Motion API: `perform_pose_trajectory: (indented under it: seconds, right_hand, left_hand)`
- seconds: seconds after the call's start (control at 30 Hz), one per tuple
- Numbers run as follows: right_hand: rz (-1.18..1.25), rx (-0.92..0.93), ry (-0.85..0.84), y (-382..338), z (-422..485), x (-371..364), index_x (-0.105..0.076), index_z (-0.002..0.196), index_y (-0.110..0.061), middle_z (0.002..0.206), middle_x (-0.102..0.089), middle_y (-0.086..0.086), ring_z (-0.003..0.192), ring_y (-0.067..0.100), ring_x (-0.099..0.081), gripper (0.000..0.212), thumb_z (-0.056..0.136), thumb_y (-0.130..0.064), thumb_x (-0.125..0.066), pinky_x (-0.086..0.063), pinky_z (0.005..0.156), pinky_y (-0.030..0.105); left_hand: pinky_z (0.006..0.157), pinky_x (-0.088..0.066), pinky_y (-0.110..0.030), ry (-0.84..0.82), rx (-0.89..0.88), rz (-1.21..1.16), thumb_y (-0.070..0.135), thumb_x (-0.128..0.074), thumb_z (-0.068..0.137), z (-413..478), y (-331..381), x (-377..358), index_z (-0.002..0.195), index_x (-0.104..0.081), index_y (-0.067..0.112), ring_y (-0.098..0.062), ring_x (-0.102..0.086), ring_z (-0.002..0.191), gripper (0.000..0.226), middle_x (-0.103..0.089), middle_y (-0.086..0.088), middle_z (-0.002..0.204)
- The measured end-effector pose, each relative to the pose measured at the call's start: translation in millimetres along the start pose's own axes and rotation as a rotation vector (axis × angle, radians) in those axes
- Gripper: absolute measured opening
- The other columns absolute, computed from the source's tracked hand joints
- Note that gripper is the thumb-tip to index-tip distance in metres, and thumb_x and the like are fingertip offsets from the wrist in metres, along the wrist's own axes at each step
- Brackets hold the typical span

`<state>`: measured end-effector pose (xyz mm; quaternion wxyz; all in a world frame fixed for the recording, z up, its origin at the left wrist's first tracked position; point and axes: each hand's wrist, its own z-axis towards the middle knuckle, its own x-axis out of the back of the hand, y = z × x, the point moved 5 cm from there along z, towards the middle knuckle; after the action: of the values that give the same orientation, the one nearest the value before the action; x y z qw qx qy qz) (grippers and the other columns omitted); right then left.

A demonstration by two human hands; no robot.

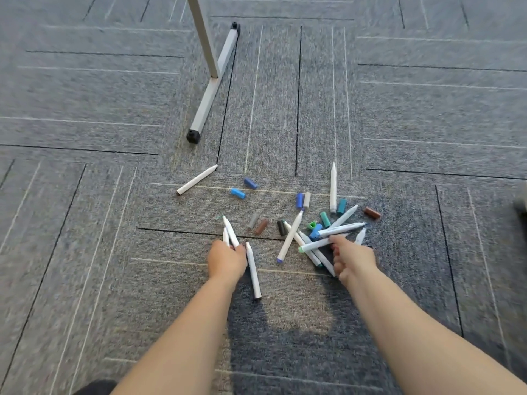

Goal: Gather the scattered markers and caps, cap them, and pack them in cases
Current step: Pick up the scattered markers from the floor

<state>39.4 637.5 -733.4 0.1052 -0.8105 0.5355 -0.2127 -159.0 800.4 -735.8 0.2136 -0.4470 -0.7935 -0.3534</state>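
Gathering looks barely started. The left hand (226, 260) grips a few uncapped markers (230, 232). The right hand (353, 256) pinches a green-tipped marker (313, 244) in the near pile (291, 238). Loose caps (238, 193) lie scattered beyond; nothing is capped, and no case shows.

The left hand (226, 262) shows only its back. Its fingers are out of sight, and the lower ends of the two white markers (230, 234) it grips vanish into the fist. The right hand (355, 259) covers the near side of the marker pile (316, 245); I cannot tell whether its fingers grip anything. Print on one marker barrel (340, 228) is too small to read. The grey stand post (202, 35) runs off the top edge. A pale object (522, 199) at the right edge and a dark shape (95, 387) at the bottom edge are cut off and unidentifiable.
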Motion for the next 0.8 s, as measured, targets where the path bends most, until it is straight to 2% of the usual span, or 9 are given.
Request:
perform_pose_trajectory:
  seconds: [0.13,0.23,0.33,0.43,0.5,0.6,0.7,0.8]
  right_hand:
    - [0.008,-0.013,0.004,-5,-6,-6,-0.052,0.08,-0.011,0.056,-0.041,0.0,0.028,0.005,-0.024,0.014,0.082,-0.009,-0.065,-0.018,0.03,0.013]
    - [0.082,0.018,0.042,-8,-13,-1,-0.04,0.068,-0.017,0.057,-0.03,-0.001,0.04,0.011,-0.02,0.018,0.082,-0.01,-0.049,-0.016,0.031,0.015]
    - [0.103,0.088,0.126,-9,-18,10,-0.038,0.069,-0.017,0.061,-0.031,0.001,0.049,0.016,-0.025,0.014,0.082,-0.014,-0.043,-0.023,0.042,0.022]
    - [-0.085,0.343,0.135,-16,-20,14,-0.044,0.071,-0.016,0.067,-0.046,0.004,0.054,0.02,-0.043,0.018,0.089,-0.018,-0.043,-0.037,0.053,0.029]
    - [-0.263,0.563,0.106,-20,-23,12,-0.049,0.085,-0.012,0.077,-0.057,0.009,0.066,0.027,-0.057,0.014,0.093,-0.018,-0.04,-0.048,0.062,0.036]
    - [-0.576,0.762,0.021,-15,-27,5,-0.048,0.096,-0.015,0.076,-0.055,0.004,0.063,0.022,-0.049,0.011,0.099,-0.019,-0.038,-0.037,0.054,0.032]
    - [-0.853,0.819,0.005,-11,-24,-1,-0.054,0.092,-0.021,0.079,-0.058,-0.001,0.068,0.02,-0.054,0.011,0.096,-0.03,-0.051,-0.041,0.056,0.031]
    - [-1.013,0.8,0.024,-10,-23,-5,-0.056,0.089,-0.021,0.087,-0.054,-0.002,0.076,0.02,-0.054,0.011,0.092,-0.031,-0.059,-0.04,0.062,0.031]
  left_hand:
    - [0.044,-0.027,-0.025,0.012,-0.009,-0.058,0.029,-0.048,0.095,-8,-1,-1,0.105,-0.05,0.001,-0.015,-0.04,0.053,0.03,-0.051,-0.007,0.078]
    - [0.047,-0.028,-0.026,0.011,-0.028,-0.133,0.027,-0.042,0.097,-16,-4,-2,0.106,-0.045,0.003,-0.015,-0.038,0.055,0.026,-0.047,-0.006,0.079]
    - [0.053,-0.035,-0.028,-0.013,-0.012,-0.227,0.022,-0.039,0.097,-23,-10,-4,0.113,-0.037,0.006,-0.018,-0.043,0.061,0.023,-0.052,-0.01,0.088]
    - [0.058,-0.042,-0.031,-0.035,0.014,-0.278,0.017,-0.04,0.096,-27,-13,-6,0.122,-0.034,0.006,-0.022,-0.05,0.07,0.028,-0.055,-0.014,0.1]
    - [0.059,-0.044,-0.032,-0.051,0.03,-0.294,0.014,-0.042,0.096,-30,-13,-7,0.122,-0.033,0.006,-0.023,-0.053,0.074,0.029,-0.056,-0.014,0.1]
    - [0.049,-0.033,-0.027,-0.061,-0.001,-0.22,0.017,-0.046,0.093,-33,-13,-7,0.108,-0.04,0.009,-0.016,-0.043,0.059,0.018,-0.051,-0.007,0.082]
    - [0.048,-0.032,-0.025,-0.066,-0.016,-0.133,0.034,-0.057,0.088,-35,-13,-7,0.097,-0.05,0.01,-0.014,-0.04,0.054,0.026,-0.05,-0.003,0.075]
    - [0.052,-0.038,-0.026,-0.036,-0.027,-0.083,0.047,-0.071,0.078,-34,-16,-8,0.09,-0.053,0.013,-0.016,-0.048,0.058,0.041,-0.057,-0.003,0.077]
